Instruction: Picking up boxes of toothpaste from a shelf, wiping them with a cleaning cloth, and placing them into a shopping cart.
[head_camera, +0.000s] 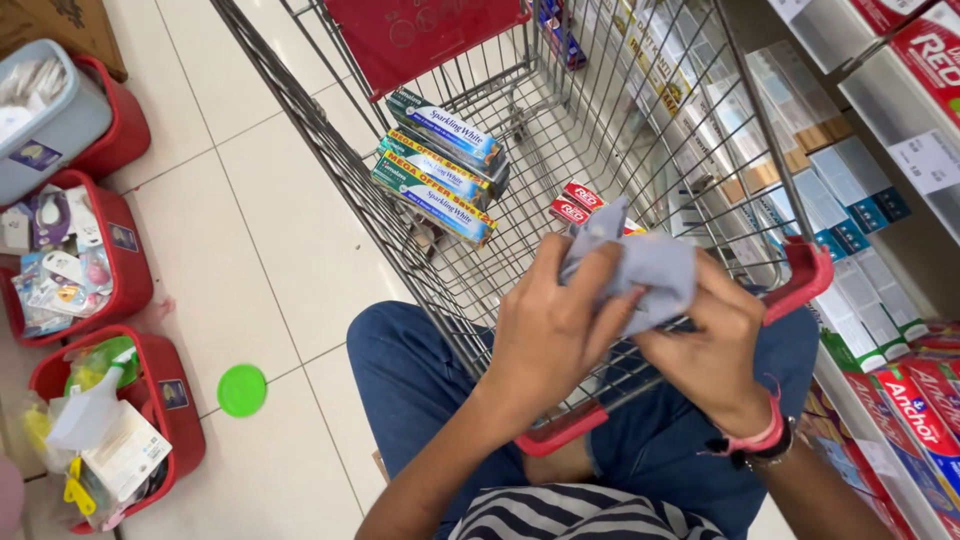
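Observation:
Both my hands hold a small pale blue-grey cloth (648, 268) over the near end of a wire shopping cart (330, 150). My left hand (555, 330) grips the cloth's left side with fingers curled around it. My right hand (712, 350) pinches its right side; a pink band and a dark watch circle that wrist. Inside the cart lies a stack of long green-and-blue boxes (440, 165), and two small red boxes (575, 203) rest just beyond the cloth.
Shelves with rows of boxed goods (860, 200) run along the right. Three red baskets of small items (75, 265) stand on the tiled floor at left. A green round lid (242, 389) lies on the floor. My knees in blue jeans are under the cart.

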